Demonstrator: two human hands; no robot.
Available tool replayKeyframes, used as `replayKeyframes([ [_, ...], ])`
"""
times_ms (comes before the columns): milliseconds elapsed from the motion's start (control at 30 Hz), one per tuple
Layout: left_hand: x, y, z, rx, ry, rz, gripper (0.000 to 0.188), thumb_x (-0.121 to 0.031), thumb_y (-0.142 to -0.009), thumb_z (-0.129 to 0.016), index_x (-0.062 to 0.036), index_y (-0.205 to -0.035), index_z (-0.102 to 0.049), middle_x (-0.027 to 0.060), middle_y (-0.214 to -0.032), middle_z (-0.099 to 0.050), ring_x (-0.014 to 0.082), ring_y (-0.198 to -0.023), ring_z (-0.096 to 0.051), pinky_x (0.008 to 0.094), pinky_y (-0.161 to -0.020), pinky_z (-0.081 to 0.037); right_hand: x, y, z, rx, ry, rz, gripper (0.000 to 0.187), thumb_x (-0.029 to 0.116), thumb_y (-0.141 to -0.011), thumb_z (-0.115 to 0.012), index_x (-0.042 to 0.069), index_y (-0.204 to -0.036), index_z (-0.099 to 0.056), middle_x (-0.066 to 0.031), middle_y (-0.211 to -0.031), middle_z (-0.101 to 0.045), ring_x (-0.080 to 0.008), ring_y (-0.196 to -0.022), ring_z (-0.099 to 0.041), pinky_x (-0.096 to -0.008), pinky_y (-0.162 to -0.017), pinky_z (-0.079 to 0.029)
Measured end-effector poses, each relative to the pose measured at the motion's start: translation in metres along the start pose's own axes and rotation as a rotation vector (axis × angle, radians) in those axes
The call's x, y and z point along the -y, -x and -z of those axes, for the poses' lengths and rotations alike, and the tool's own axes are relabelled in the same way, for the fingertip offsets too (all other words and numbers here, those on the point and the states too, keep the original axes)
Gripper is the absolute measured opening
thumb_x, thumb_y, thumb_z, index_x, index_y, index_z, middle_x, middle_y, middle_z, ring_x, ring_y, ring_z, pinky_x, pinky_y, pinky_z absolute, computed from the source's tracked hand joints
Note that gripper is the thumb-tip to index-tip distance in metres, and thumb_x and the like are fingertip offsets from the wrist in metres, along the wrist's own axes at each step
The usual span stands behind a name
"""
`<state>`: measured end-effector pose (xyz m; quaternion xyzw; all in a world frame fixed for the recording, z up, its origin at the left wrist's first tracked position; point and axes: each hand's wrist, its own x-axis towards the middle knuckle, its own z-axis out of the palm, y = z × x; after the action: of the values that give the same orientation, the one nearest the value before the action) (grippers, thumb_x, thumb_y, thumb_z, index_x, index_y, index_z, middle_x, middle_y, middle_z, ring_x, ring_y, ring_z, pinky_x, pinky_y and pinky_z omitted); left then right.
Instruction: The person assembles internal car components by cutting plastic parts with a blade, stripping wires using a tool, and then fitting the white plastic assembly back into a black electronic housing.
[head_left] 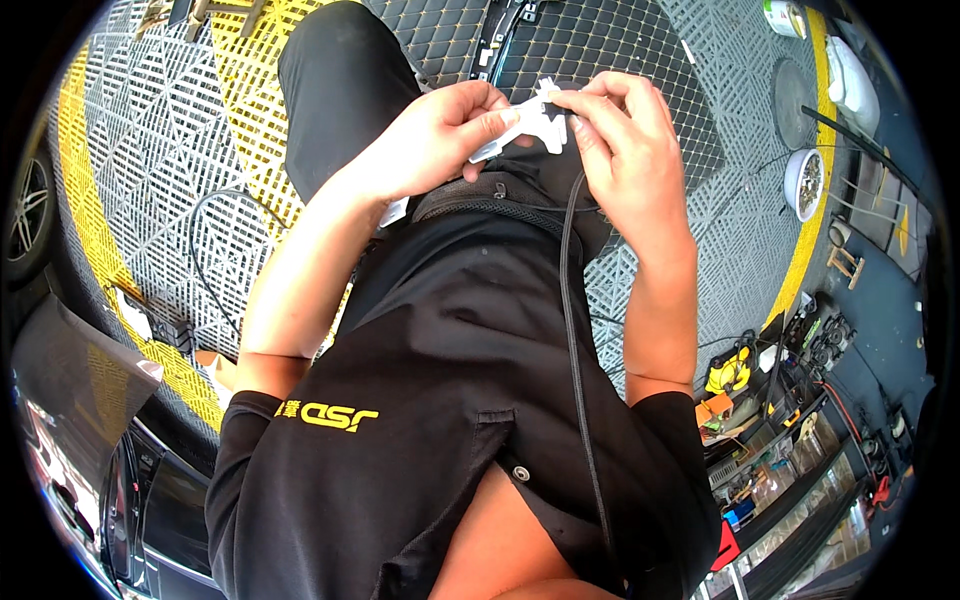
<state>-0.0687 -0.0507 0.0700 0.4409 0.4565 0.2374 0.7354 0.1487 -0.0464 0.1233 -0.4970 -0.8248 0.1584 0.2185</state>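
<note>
In front of my lap, my left hand (440,138) is closed round one end of a white plastic bracket (541,127) with several prongs, the thumb lying on top. My right hand (637,150) is on the other side, thumb and fingers closed on a small black piece (553,107) at the bracket. Whether that piece is fixed to the bracket or only touching it, I cannot tell. Fingertips hide part of both. A black cable (569,290) runs down over my shirt from near my right wrist.
Beyond my knees lies a black quilted mat (640,60) with a long black strip (492,40) on it. A white bowl (804,185) of small parts stands at right, above tools and a yellow device (729,371). A dark car (165,500) is at lower left.
</note>
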Motion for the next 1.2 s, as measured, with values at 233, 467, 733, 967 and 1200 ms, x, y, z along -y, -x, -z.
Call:
replayKeyframes([
  [233,-0.002,0.003,-0.005,-0.049,-0.115,-0.017,0.026,-0.029,-0.106,-0.058,-0.0035,-0.099,-0.058,-0.0029,-0.076,-0.052,0.0049,-0.062,-0.05,0.0221,-0.056,-0.044,-0.004,0.002,-0.001,0.048,-0.097,-0.065,0.025,-0.003,-0.081,-0.072,0.008,-0.102,-0.077,-0.0058,-0.095,-0.068,-0.0234,-0.086,-0.069,-0.034,-0.077,-0.057],
  [467,-0.004,0.004,-0.009,-0.062,-0.166,-0.072,0.026,-0.028,-0.106,-0.058,-0.0027,-0.099,-0.058,-0.0019,-0.075,-0.052,0.0051,-0.061,-0.05,0.0227,-0.056,-0.045,-0.008,0.016,-0.014,-0.159,0.009,-0.053,0.022,0.0,-0.08,-0.075,0.009,-0.099,-0.078,-0.0059,-0.093,-0.069,-0.0204,-0.08,-0.071,-0.0314,-0.071,-0.059],
  [733,-0.007,0.006,-0.015,-0.09,-0.18,-0.148,0.024,-0.026,-0.105,-0.059,-0.002,-0.102,-0.059,-0.0015,-0.073,-0.052,0.0053,-0.061,-0.051,0.0242,-0.056,-0.046,-0.014,0.036,-0.032,-0.37,-0.178,-0.191,0.028,-0.007,-0.074,-0.077,0.004,-0.1,-0.075,-0.0081,-0.096,-0.072,-0.0153,-0.077,-0.073,-0.0273,-0.068,-0.06],
  [967,-0.014,0.009,-0.016,-0.077,-0.186,-0.166,0.024,-0.024,-0.105,-0.059,-0.0011,-0.102,-0.059,-0.001,-0.068,-0.051,0.0059,-0.059,-0.051,0.0257,-0.055,-0.046,-0.014,0.04,-0.03,-0.303,-0.349,-0.238,0.025,-0.01,-0.079,-0.075,0.0,-0.101,-0.072,-0.0102,-0.102,-0.072,-0.018,-0.083,-0.075,-0.0292,-0.074,-0.062],
  [1200,0.002,0.003,-0.021,-0.221,-0.434,-0.396,0.02,-0.021,-0.102,-0.063,-0.0014,-0.102,-0.059,0.0093,-0.067,-0.058,0.02,-0.057,-0.059,0.0335,-0.056,-0.048,-0.01,0.048,-0.032,-0.233,-0.741,-0.521,0.027,-0.012,-0.087,-0.064,-0.006,-0.113,-0.065,-0.015,-0.111,-0.07,-0.02,-0.102,-0.072,-0.0318,-0.088,-0.059],
])
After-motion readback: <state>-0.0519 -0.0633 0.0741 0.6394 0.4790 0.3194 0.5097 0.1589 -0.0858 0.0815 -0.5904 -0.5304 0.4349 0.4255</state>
